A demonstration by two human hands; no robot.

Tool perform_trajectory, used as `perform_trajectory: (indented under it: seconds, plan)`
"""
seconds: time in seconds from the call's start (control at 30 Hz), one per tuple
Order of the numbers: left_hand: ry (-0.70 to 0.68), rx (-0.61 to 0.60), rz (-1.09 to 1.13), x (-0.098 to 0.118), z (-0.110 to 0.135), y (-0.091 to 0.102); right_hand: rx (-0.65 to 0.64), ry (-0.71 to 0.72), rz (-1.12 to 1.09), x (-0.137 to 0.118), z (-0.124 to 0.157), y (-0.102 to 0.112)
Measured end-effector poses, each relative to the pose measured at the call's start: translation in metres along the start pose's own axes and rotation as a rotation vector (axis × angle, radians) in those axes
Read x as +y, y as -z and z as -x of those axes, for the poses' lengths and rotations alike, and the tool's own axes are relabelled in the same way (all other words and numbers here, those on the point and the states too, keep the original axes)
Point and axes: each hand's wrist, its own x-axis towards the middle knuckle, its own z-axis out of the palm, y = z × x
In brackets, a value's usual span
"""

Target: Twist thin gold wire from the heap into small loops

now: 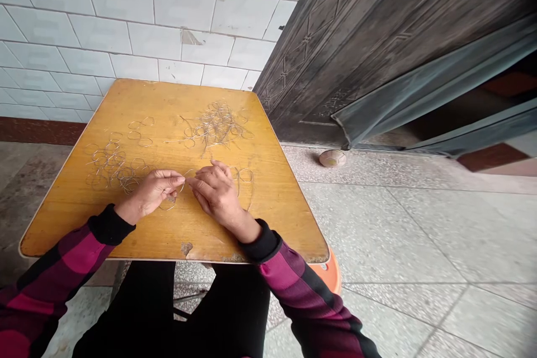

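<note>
A thin, looped metal wire is pinched between my two hands, low over the near middle of the table. My left hand is closed, its thumb and forefinger together on the wire. Close by on the right, my right hand is closed on the wire too, its fingers bent and hiding part of it. More wire with rounded loops shows just right of the right hand; whether it belongs to the same piece I cannot tell. Left of my left hand lies a cluster of bent wire pieces.
A tangled wire pile sits toward the back of the yellow wooden table. White wall tiles stand behind it. At right are a dark carved door, a curtain and a round pale object on the floor. An orange stool shows below.
</note>
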Motion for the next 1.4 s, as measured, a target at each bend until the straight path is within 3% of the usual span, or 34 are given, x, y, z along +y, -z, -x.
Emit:
perform_trajectory:
  seconds: [0.57, 0.7, 0.93, 1.23, 1.4]
  plan:
    - [-0.393, 0.264, -0.123, -0.007, -0.002, -0.014, -0.078, -0.08, 0.15, -0.015, -0.007, -0.012]
    - [-0.428, 0.312, -0.085, -0.004, -0.002, -0.015, -0.122, -0.177, 0.115, -0.027, -0.008, -0.014]
    - [-0.468, 0.323, -0.037, 0.004, 0.0, -0.016, -0.164, -0.546, -0.323, -0.049, -0.015, -0.013]
    - [-0.493, 0.357, -0.016, 0.006, -0.001, -0.015, -0.012, -1.002, -1.172, -0.07, -0.008, -0.033]
    - [-0.5, 0.375, -0.007, 0.006, -0.004, -0.012, 0.033, -1.118, -1.405, -0.076, -0.004, -0.039]
